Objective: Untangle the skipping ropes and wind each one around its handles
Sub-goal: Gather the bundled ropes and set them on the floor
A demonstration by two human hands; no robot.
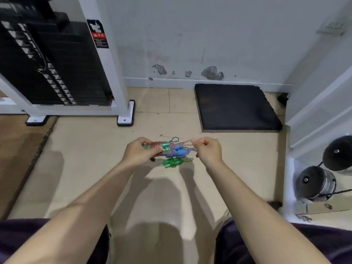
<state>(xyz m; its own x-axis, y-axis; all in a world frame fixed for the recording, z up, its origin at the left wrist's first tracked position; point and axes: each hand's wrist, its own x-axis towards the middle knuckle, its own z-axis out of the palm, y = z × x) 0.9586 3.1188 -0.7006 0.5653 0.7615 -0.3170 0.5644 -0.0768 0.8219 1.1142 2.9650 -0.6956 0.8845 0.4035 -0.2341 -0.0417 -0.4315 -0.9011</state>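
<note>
A weight stack [47, 60] in a white frame [106, 60] fills the upper left of the frame, with a black and red label [98, 34] on the post whose writing is too blurred to read. A dark mat [236, 107] lies on the tiled floor [85, 149] at upper centre right, against the scuffed wall [190, 35]. Two round black weights [316, 184] sit at the right edge, beside a white ledge. Dark trouser legs show at the bottom corners. At the centre of the frame the left hand [139, 153] grips a bundle of green handles [164, 145] with reddish rope [156, 144] wound around them, fingers curled round it. To the right of it, the right hand [207, 149] pinches a thin pale strand [185, 142] that runs taut from the bundle, fingers closed on it. Between the two hands lies a blue handle [181, 151] with blue and white cord [172, 154] wrapped about it; whether it is held or on the floor I cannot tell. Just below, a second pair of green handles [172, 162] rests on the floor, apart from both hands.
</note>
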